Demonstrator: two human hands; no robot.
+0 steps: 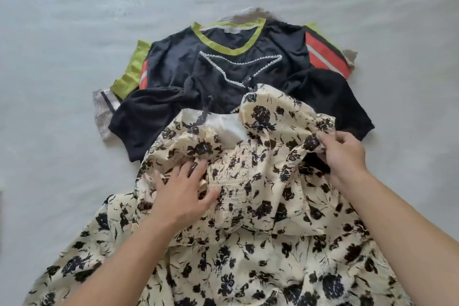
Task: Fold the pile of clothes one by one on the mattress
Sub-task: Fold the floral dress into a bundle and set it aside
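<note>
Fingers of the left hand (182, 192) lie spread and fairly straight, pressing flat on the dress (248, 243) at its gathered chest panel. Right hand (344, 154) pinches a bunched, ruffled edge of the same dress between thumb and curled fingers, lifting it slightly off the pile.

Dress: cream, thin woven cloth with black flower print, rumpled; ribbed elastic shirring across the middle, white lining showing at the neck opening. Skirt part spreads wide toward the near edge of the mattress (62, 32) and runs out of view there.

Behind it, toward the mattress centre, lies a black shirt (178, 62), flat, front up: lime-green V collar, star outline in small white beads on the chest, sleeves with lime cuffs and orange-and-white stripes. A black mesh-like top (149, 117) lies between shirt and dress, partly under the dress. Small bits of pale printed cloth (100, 112) stick out at the pile's left and right sides.

Mattress cover is pale grey, smooth with soft wrinkles.
</note>
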